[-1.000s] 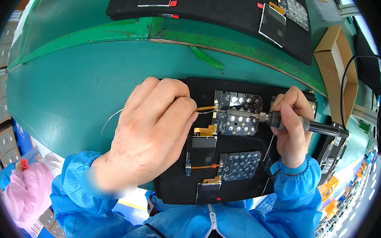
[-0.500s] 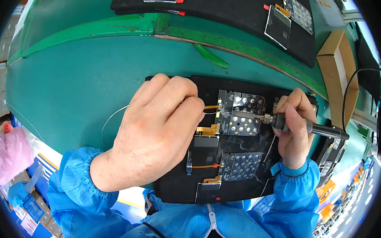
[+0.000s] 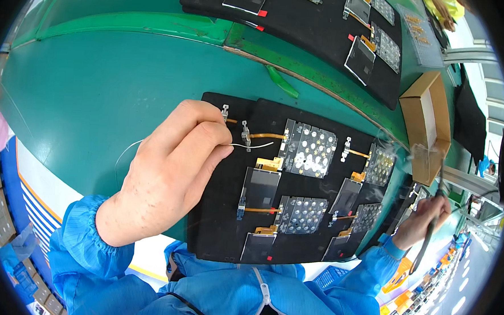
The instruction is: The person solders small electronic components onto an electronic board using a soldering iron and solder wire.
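My left hand (image 3: 168, 170) is closed in a pinch on a thin solder wire (image 3: 258, 146), whose free end points right, just over an orange flex cable (image 3: 267, 136). That cable joins a small metal connector (image 3: 246, 134) to a dark keypad circuit board (image 3: 309, 150) dotted with round silver contacts. Off to the right, beyond the black mat (image 3: 225, 224), my right hand (image 3: 422, 222) is wrapped round a soldering iron (image 3: 430, 235), partly blurred. Smoke drifts near its upper end. Below the board lies a small display screen (image 3: 260, 187) on a yellow flex.
More boards with screens lie on this mat, including a lower keypad board (image 3: 301, 215). A second black mat (image 3: 304, 32) with similar parts lies beyond the green ledge (image 3: 324, 81). An open cardboard box (image 3: 430, 121) stands at the right.
My right hand has carried the soldering iron from the upper keypad board away to the right, off the mat. My left hand has shifted left with the solder wire, leaving the connectors uncovered.
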### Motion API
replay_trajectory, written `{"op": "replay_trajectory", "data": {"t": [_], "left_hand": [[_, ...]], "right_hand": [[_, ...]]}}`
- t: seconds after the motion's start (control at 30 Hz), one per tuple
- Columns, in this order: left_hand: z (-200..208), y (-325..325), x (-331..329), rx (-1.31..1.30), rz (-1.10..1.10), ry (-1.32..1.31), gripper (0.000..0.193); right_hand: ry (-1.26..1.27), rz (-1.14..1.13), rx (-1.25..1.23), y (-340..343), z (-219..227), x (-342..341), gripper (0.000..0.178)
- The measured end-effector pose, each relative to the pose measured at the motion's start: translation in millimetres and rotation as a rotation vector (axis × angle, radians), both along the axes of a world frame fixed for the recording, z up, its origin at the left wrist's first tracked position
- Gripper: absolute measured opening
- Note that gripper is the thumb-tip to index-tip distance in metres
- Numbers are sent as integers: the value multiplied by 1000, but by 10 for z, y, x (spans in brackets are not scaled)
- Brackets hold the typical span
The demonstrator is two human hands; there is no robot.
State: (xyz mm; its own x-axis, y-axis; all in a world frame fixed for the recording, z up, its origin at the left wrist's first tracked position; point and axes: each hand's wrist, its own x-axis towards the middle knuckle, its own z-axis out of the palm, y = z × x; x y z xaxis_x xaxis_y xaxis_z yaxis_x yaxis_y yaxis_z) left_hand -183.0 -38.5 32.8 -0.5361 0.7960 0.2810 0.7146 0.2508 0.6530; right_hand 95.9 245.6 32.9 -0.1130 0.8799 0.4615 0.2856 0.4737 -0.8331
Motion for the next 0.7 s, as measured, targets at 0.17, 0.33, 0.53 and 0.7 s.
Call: {"op": "replay_trajectory", "data": {"t": [0.17, 0.33, 0.53, 0.7], "left_hand": [[3, -55, -1, -59, -17, 146, 18], [-12, -74, 56, -39, -6, 159, 19], [-88, 28, 110, -3, -27, 111, 19], [-136, 82, 120, -5, -59, 91, 19]], "right_hand": [[-17, 55, -100, 138, 18, 123, 17], [142, 432, -416, -490, 103, -471, 22], [92, 747, -708, -848, -112, -1021, 25], [70, 730, -827, -830, -208, -1099, 21]]}}
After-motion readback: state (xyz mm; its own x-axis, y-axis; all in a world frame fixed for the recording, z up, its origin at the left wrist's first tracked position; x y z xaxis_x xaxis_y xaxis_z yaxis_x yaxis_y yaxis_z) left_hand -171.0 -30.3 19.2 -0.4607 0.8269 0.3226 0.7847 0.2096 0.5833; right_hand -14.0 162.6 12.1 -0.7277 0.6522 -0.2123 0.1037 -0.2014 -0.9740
